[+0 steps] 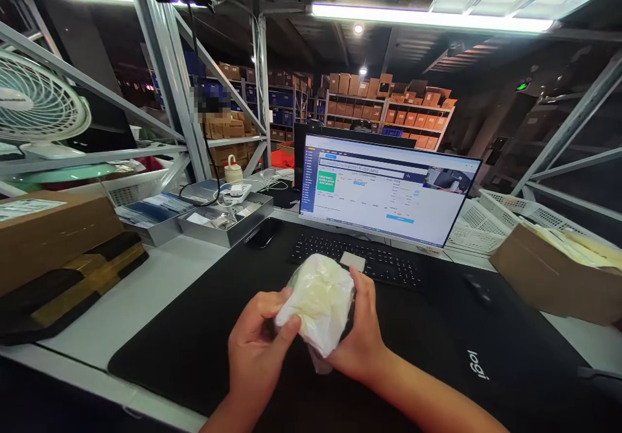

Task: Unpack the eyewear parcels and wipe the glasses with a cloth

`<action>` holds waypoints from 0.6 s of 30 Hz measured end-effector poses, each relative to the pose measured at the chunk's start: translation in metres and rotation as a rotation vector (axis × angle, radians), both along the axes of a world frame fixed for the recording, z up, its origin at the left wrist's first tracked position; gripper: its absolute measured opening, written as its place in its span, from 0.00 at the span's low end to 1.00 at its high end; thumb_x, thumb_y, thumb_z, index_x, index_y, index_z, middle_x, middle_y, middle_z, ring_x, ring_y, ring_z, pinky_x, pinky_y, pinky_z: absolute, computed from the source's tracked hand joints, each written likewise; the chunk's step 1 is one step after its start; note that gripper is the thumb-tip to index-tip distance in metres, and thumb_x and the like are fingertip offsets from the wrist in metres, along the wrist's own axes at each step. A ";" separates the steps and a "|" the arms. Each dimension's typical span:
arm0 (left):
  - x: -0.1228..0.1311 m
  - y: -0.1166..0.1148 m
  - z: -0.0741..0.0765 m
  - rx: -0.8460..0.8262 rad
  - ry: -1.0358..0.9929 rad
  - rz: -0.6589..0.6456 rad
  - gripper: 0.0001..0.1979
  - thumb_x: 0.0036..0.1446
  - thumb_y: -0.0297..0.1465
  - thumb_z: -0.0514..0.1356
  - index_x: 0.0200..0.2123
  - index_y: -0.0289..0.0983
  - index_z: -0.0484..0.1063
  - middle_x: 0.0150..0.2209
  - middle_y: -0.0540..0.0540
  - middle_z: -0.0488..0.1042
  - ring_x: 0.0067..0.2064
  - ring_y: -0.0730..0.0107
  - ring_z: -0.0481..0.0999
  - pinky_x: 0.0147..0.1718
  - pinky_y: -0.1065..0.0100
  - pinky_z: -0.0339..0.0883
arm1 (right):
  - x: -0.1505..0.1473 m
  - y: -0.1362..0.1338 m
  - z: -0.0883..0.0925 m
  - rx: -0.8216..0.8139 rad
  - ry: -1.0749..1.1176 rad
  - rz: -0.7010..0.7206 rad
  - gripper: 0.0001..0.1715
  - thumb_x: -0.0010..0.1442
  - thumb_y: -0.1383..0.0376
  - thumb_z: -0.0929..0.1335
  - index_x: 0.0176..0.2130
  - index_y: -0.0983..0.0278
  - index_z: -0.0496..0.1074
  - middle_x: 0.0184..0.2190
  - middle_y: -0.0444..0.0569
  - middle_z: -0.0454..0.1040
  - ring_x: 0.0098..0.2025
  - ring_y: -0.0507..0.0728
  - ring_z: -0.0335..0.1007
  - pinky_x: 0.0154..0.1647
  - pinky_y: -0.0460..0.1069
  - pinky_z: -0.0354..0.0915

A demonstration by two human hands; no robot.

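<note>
- Plastic bag point(321, 300), clear and packed with something soft and cream-white, sits between my two hands, just above the black mat point(194, 342) and in front of the keyboard point(389, 264).
- My left hand point(255, 349) grips its lower left side; the fingers curl in underneath and the thumb presses on the front.
- My right hand point(362, 336) holds the right edge, its fingers point(362, 287) wrapped round the back and clamped on the bag.
- A loose end of the plastic hangs down between my wrists.
- The keyboard lies on the far part of the mat, with a small pale card point(352, 261) on its near edge, just behind the bag.
- A monitor point(383, 187) stands behind the keyboard, lit with a white page.
- A dark mouse point(479, 288) rests on the mat to the right of the keyboard.
- On the white worktop point(146, 290) to the left are a dark phone point(263, 232) and a metal tray point(228, 225) of small items and cables.
- A cardboard box point(53, 232) stands at the far left, with a white fan point(39, 105) on the shelf above it.
- At the right, an open box point(544, 277) holds pale packets, and white baskets point(515, 212) stand behind it.
</note>
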State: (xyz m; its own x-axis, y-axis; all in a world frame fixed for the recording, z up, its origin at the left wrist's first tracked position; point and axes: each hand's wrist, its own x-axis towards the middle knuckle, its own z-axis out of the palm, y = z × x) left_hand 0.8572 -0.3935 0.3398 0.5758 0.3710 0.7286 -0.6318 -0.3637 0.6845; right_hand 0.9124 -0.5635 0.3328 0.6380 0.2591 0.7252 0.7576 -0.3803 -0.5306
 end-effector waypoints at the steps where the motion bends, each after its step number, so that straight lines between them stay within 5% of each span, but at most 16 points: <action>1: -0.001 -0.003 0.002 0.143 -0.040 0.064 0.03 0.58 0.31 0.66 0.35 0.40 0.74 0.37 0.48 0.78 0.42 0.64 0.80 0.44 0.63 0.76 | 0.004 -0.003 -0.005 0.029 0.008 0.003 0.69 0.40 0.55 0.79 0.69 0.61 0.43 0.59 0.62 0.56 0.60 0.72 0.61 0.61 0.67 0.65; 4: -0.008 -0.023 0.002 0.523 -0.145 0.233 0.11 0.59 0.29 0.66 0.45 0.37 0.75 0.43 0.42 0.81 0.46 0.60 0.81 0.48 0.61 0.76 | 0.014 -0.017 -0.025 0.122 0.072 0.089 0.62 0.41 0.52 0.77 0.66 0.61 0.47 0.58 0.61 0.60 0.58 0.71 0.66 0.60 0.66 0.66; 7: -0.014 -0.047 -0.006 0.688 -0.205 0.272 0.10 0.62 0.25 0.61 0.47 0.32 0.76 0.41 0.40 0.82 0.46 0.60 0.81 0.45 0.65 0.78 | 0.014 -0.038 -0.043 0.155 0.180 0.198 0.58 0.45 0.52 0.76 0.65 0.59 0.46 0.55 0.57 0.68 0.53 0.68 0.73 0.55 0.62 0.72; 13: -0.013 -0.070 -0.018 0.635 -0.286 0.205 0.09 0.62 0.24 0.57 0.41 0.32 0.78 0.38 0.44 0.83 0.41 0.63 0.81 0.38 0.67 0.79 | 0.002 -0.075 -0.054 -0.016 0.199 0.015 0.55 0.44 0.58 0.77 0.64 0.63 0.53 0.55 0.60 0.69 0.52 0.69 0.74 0.52 0.61 0.74; 18: -0.015 -0.068 -0.022 0.668 -0.255 0.292 0.11 0.63 0.24 0.58 0.46 0.30 0.78 0.44 0.43 0.83 0.40 0.62 0.81 0.35 0.66 0.78 | 0.012 -0.071 -0.071 -0.012 0.107 -0.078 0.58 0.39 0.54 0.78 0.62 0.66 0.55 0.52 0.59 0.71 0.49 0.69 0.75 0.49 0.61 0.74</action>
State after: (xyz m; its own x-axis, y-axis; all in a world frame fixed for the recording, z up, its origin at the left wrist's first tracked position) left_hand 0.8419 -0.4618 0.3175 0.3064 -0.0834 0.9482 -0.5554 -0.8247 0.1069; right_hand 0.9244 -0.6342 0.2618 0.7299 0.2144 0.6491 0.6650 -0.4425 -0.6016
